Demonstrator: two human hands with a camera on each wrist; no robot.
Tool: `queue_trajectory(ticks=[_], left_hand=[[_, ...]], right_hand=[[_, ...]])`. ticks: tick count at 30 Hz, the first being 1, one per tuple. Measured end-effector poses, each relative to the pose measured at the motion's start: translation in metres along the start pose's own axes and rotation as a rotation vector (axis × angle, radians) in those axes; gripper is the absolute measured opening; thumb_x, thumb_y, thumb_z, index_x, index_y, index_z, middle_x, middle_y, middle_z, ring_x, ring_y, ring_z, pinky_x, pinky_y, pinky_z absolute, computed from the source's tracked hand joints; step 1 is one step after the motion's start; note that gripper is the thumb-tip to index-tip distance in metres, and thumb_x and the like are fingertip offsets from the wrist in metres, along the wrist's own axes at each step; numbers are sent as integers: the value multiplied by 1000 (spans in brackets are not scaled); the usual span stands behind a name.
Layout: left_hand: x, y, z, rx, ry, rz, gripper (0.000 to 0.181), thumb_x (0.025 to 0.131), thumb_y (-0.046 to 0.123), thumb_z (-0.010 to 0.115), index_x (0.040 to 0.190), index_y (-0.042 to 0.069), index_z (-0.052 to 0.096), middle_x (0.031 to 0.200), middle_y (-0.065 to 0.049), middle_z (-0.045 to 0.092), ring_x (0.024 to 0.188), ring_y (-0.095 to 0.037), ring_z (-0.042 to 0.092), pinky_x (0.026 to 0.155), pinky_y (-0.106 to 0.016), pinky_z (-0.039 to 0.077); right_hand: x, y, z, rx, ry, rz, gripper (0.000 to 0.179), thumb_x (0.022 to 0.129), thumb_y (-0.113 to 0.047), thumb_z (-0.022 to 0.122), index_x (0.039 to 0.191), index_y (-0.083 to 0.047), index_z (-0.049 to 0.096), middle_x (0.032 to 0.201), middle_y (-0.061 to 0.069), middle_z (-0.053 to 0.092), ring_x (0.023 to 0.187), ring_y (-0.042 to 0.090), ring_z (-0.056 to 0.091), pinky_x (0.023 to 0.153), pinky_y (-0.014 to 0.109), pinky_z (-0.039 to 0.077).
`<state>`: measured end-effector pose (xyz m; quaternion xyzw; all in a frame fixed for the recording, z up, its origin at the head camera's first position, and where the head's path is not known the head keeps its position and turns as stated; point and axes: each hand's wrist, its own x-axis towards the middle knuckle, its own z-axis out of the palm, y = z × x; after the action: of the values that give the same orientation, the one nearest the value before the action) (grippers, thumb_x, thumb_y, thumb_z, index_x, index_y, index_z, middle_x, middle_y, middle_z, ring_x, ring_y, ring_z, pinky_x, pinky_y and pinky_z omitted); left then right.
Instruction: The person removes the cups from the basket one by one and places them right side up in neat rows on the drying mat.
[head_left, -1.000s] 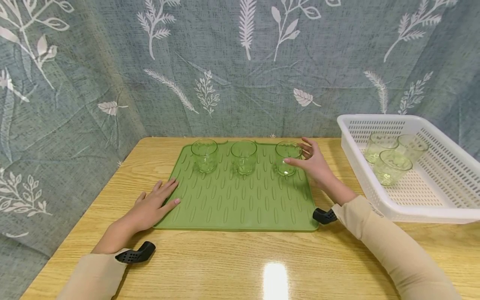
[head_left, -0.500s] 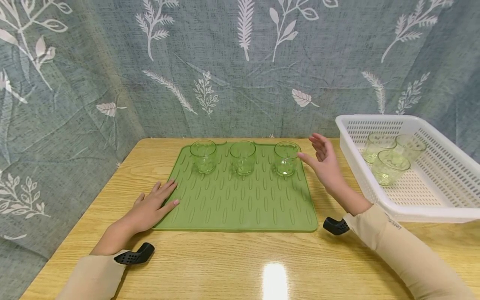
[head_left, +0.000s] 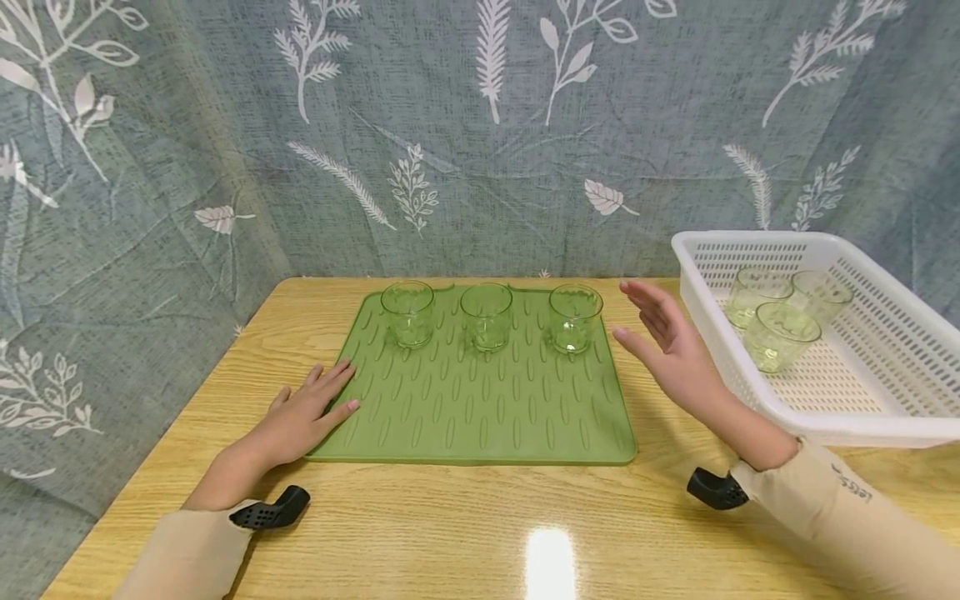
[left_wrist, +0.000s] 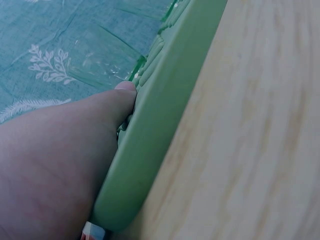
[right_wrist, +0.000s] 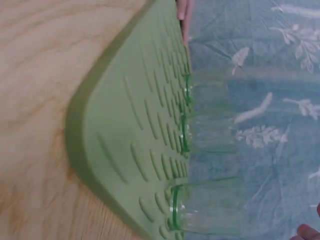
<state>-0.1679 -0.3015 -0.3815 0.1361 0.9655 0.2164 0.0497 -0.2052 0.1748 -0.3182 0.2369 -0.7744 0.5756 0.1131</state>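
Note:
Three clear green drinking glasses stand upright in a row along the back of a green ridged mat [head_left: 472, 417]: a left glass [head_left: 408, 315], a middle glass [head_left: 487, 317] and a right glass [head_left: 575, 319]. My left hand [head_left: 303, 417] rests flat on the mat's left edge, fingers spread; in the left wrist view its thumb [left_wrist: 112, 102] lies on the mat. Just right of the right glass, my right hand [head_left: 678, 358] hovers with fingers extended and holds nothing. In the right wrist view only bits of its fingertips [right_wrist: 306, 231] show, at the lower right.
A white perforated plastic basket [head_left: 840, 429] stands to the right, with three more green glasses [head_left: 782, 335] grouped at its left side. The mat lies on a wooden table [head_left: 420, 525]. A patterned cloth [head_left: 450, 192] hangs behind and to the left.
My right hand has let go of the right glass and drawn back to the right, towards the basket. The glass stays standing on the mat. My left hand has not moved.

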Motion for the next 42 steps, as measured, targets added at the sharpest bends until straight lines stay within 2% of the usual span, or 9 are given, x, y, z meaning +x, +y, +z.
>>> queue_trajectory(ticks=[7, 12, 20, 26, 31, 35, 38, 40, 42], left_hand=[[1, 2, -1, -19, -8, -8, 71, 110, 45, 47, 163, 2, 26, 167, -23, 17, 152, -51, 4, 105, -82, 1], [0, 1, -1, -20, -8, -8, 72, 110, 46, 46, 163, 2, 26, 168, -23, 17, 152, -51, 4, 105, -82, 2], [-1, 1, -1, -16, -9, -12, 71, 110, 45, 47, 162, 1, 26, 167, -23, 17, 151, -52, 5, 105, -83, 2], [-1, 0, 0, -10, -5, -5, 71, 110, 44, 47, 162, 1, 27, 167, -24, 18, 151, -52, 6, 104, -83, 4], [0, 0, -1, -10, -5, -4, 71, 110, 45, 47, 162, 1, 27, 167, -23, 18, 151, -52, 6, 105, -83, 4], [0, 1, -2, -9, -7, -8, 71, 110, 45, 46, 162, 1, 26, 167, -23, 17, 151, -52, 5, 105, -82, 2], [0, 0, -1, -8, -6, -8, 71, 110, 45, 46, 162, 1, 26, 167, -23, 17, 151, -52, 5, 105, -83, 3], [1, 0, -1, -11, -7, -8, 71, 110, 45, 46, 162, 1, 26, 167, -23, 17, 151, -52, 5, 105, -83, 3], [1, 1, -1, -13, -8, -7, 71, 110, 45, 47, 162, 1, 26, 167, -23, 18, 151, -52, 5, 105, -83, 3]], right_hand=[[-22, -12, -20, -117, -31, -96, 56, 100, 6, 60, 152, 2, 41, 155, 18, 44, 146, 18, 38, 115, 18, 29], [-36, -14, -40, -211, -4, -139, 57, 99, 9, 62, 152, -1, 45, 153, 3, 48, 140, 2, 41, 113, 17, 32], [-49, -15, -69, -315, 19, -112, 55, 100, 5, 63, 152, -4, 48, 148, -13, 50, 135, -6, 44, 106, 10, 35], [-52, -15, -90, -394, 12, -68, 55, 102, -2, 63, 154, -13, 48, 149, -12, 51, 128, -11, 46, 98, 5, 36], [-53, -6, -110, -470, -16, -1, 57, 103, -9, 64, 156, -10, 43, 152, 8, 49, 122, -18, 42, 96, 1, 33], [-50, 1, -125, -527, -53, 92, 61, 105, -15, 62, 159, -5, 36, 153, 27, 42, 141, 22, 46, 92, -3, 28], [-47, 6, -135, -555, -73, 140, 65, 105, -18, 63, 159, 0, 32, 153, 34, 38, 132, 60, 40, 89, -5, 26], [-44, 9, -141, -576, -77, 162, 68, 104, -20, 65, 159, 2, 30, 154, 35, 36, 132, 62, 38, 97, -1, 27], [-43, 11, -145, -599, -75, 192, 72, 104, -21, 66, 159, 3, 28, 155, 36, 34, 133, 63, 36, 114, 19, 31]])
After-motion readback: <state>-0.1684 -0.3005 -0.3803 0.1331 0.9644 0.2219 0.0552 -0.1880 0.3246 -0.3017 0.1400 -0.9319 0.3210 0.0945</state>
